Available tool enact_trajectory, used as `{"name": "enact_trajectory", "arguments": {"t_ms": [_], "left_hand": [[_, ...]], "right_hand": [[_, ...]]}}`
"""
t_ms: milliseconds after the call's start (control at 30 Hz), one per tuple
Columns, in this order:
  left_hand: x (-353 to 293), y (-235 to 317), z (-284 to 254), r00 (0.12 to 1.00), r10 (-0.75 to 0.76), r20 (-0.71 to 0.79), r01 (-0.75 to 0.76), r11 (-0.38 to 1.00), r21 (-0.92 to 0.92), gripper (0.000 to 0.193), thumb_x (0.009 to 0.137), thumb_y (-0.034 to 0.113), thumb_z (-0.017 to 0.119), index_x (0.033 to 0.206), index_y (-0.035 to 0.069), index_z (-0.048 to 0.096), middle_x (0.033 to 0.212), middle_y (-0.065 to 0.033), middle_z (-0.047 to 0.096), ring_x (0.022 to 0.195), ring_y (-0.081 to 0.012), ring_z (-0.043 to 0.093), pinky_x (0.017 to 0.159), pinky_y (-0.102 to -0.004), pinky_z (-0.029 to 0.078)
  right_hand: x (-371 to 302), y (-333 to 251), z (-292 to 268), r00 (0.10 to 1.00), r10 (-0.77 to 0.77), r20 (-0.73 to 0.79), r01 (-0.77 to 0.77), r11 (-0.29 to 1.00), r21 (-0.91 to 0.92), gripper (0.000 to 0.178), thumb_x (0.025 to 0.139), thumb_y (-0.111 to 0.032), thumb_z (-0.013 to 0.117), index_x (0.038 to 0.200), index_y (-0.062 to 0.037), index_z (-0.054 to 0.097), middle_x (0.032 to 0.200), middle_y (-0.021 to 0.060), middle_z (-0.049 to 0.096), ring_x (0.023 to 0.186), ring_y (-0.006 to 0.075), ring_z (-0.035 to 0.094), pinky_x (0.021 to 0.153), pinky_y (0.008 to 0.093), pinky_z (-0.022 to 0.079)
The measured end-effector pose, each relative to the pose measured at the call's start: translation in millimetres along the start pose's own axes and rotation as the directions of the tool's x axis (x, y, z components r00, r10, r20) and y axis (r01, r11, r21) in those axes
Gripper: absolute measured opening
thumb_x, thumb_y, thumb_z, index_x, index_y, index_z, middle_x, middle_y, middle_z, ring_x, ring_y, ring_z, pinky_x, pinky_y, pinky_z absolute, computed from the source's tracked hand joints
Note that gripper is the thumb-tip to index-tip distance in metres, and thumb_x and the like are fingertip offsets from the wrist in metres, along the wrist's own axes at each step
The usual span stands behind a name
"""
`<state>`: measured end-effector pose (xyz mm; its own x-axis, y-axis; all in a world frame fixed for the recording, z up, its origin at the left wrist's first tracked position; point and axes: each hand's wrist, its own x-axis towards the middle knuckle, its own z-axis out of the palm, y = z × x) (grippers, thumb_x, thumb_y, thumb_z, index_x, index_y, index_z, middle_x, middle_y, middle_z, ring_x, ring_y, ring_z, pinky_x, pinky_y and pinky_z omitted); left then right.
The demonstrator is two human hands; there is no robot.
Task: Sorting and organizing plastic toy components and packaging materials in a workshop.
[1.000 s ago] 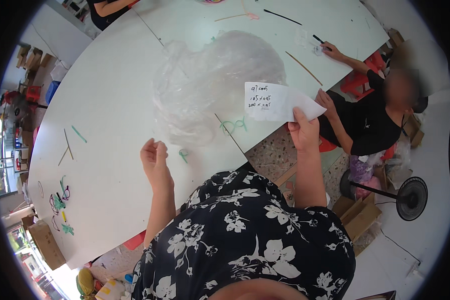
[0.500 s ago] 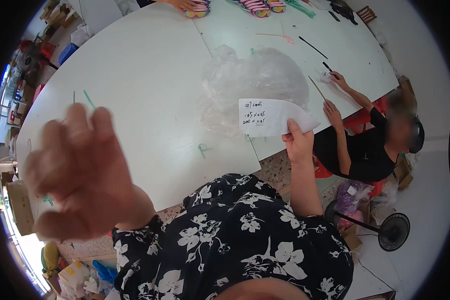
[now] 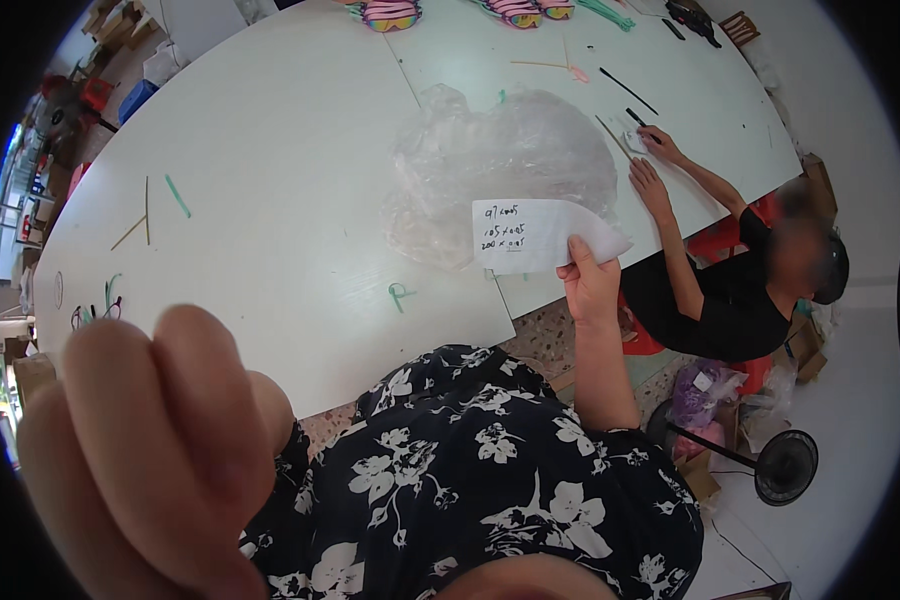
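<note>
**Holding a paper slip above the white counter**

Spanning most of the view, the white counter carries everything else, its near edge running just in front of the person's black floral top. Next in size is the left hand, raised very close to the camera at lower left, blurred, fingers curled together; it holds nothing that can be seen, and whether its grip is fully pressed together cannot be told. Near the middle of the counter lies a crumpled clear plastic bag. A seated co-worker in a black top is at the counter's right edge, both hands resting on the surface near a small white piece and a dark stick.

The right hand is lifted over the counter's near edge, its grip pinching the lower right corner of a white paper slip between thumb and fingers. The slip bears handwriting, stands almost upright and partly covers the bag behind it; its right end curls back.

A standing fan sits on the floor at lower right. Colourful goggles lie at the far edge. Thin green strips and a tan stick lie well apart on the left of the counter.
</note>
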<state>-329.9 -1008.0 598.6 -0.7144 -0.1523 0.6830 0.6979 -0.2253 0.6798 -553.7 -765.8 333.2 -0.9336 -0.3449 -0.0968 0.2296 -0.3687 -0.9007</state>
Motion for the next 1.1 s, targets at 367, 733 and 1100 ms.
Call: {"name": "enact_trajectory", "arguments": {"t_ms": [367, 733, 1100], "left_hand": [[-4.1, -6.7, 27.8, 0.999, -0.036, 0.015, 0.036, 0.999, -0.023, 0.026, 0.071, 0.006, 0.067, 0.053, 0.023, 0.060, 0.058, 0.0110, 0.052, 0.072, 0.0007, 0.040, 0.060, -0.0171, 0.028], [-10.9, 7.7, 17.9, 0.999, -0.002, -0.037, 0.004, 0.999, 0.042, 0.015, 0.065, 0.007, 0.070, 0.057, 0.018, 0.064, 0.057, 0.0087, 0.055, 0.068, 0.0029, 0.041, 0.052, -0.0126, 0.029], [-12.4, -3.5, 10.5, 0.998, 0.019, -0.057, -0.019, 1.000, -0.001, 0.011, 0.062, 0.005, 0.071, 0.060, 0.015, 0.066, 0.059, 0.0083, 0.058, 0.069, 0.0032, 0.041, 0.049, -0.0111, 0.028]], "right_hand": [[-1.6, -1.9, -3.9, 1.000, 0.012, 0.027, -0.013, 0.999, 0.041, 0.025, 0.085, -0.005, 0.060, 0.108, 0.0017, 0.054, 0.093, 0.0076, 0.061, 0.070, 0.0126, 0.058, 0.050, 0.0236, 0.044], [5.5, -2.2, -7.7, 0.999, 0.026, 0.033, -0.027, 0.999, 0.027, 0.024, 0.085, -0.005, 0.060, 0.108, 0.0019, 0.054, 0.092, 0.0072, 0.061, 0.068, 0.0122, 0.057, 0.051, 0.0233, 0.044], [11.9, 5.3, -10.8, 0.999, 0.026, 0.042, -0.027, 1.000, 0.014, 0.021, 0.087, -0.004, 0.059, 0.107, -0.0001, 0.056, 0.091, 0.0062, 0.063, 0.066, 0.0105, 0.057, 0.050, 0.0220, 0.044]]}}
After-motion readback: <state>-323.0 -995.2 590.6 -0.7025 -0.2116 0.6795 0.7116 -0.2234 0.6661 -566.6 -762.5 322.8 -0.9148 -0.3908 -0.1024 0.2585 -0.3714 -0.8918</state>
